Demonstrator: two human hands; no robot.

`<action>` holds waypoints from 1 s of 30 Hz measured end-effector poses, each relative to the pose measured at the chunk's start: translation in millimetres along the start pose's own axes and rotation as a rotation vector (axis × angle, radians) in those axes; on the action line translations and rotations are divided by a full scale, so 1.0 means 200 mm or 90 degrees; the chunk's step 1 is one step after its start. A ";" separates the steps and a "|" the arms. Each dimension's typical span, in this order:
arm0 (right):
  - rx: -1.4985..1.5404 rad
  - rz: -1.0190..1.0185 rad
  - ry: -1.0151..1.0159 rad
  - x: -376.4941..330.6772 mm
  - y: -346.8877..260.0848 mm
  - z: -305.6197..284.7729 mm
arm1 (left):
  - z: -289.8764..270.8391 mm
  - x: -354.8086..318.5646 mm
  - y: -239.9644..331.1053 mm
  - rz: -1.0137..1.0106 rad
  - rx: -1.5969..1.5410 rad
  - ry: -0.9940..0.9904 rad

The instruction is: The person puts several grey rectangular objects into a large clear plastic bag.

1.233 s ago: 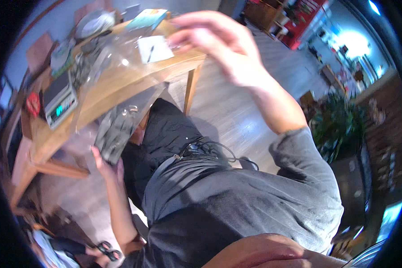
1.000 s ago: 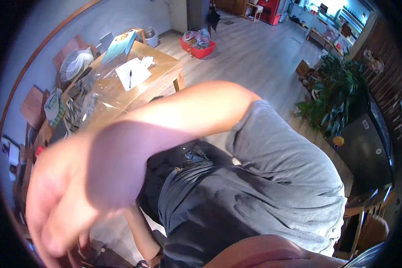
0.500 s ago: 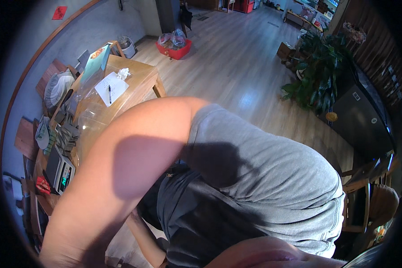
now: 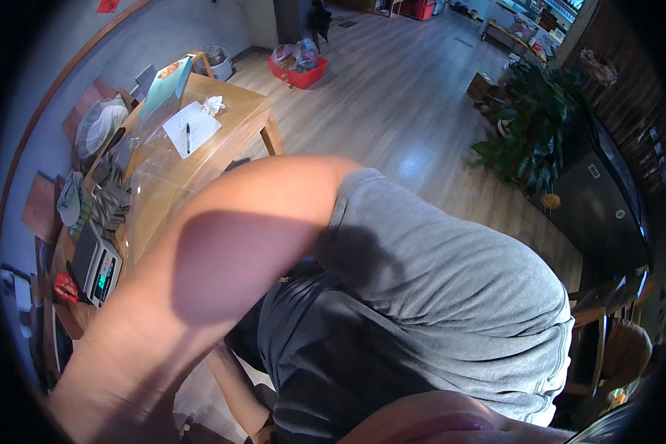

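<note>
Nearest, the right forearm point(image 4: 233, 251) crosses toward 8 o'clock, the right hand lost past the rim; the left forearm point(image 4: 237, 392), at 7, passes behind it, hiding the left hand, so I can't tell whether either's fingers are apart, together or clamped. Beyond, near 9, the digital scale point(image 4: 95, 260) and grey pieces point(image 4: 109, 209) lie on the bench point(image 4: 244, 111), with clear plastic point(image 4: 155, 194) toward 10. Reaching this low probably calls for slow, steady arms, the right elbow kept off plastic and scale.
</note>
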State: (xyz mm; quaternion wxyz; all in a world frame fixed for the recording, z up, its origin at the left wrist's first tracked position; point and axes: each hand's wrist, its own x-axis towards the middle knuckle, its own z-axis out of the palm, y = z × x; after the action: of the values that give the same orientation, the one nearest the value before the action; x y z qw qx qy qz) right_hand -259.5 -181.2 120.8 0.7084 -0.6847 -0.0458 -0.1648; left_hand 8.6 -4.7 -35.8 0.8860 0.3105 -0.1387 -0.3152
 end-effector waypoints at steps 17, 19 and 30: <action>-0.012 -0.068 -0.045 0.13 -0.10 0.02 | 0.10 -0.02 0.00 -0.007 -0.019 0.004; -0.019 -0.079 -0.047 0.13 -0.13 0.00 | 0.06 0.01 -0.01 -0.018 -0.027 0.023; -0.033 -0.189 -0.114 0.46 -0.30 -0.01 | -0.16 0.08 0.00 -0.027 -0.072 0.060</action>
State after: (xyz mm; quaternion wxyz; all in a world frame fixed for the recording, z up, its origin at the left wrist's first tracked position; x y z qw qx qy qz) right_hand -191.3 -199.3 203.6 0.6517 -0.7002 -0.2049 -0.2072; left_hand 35.3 -0.1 -59.5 0.9007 0.2773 -0.0725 -0.3265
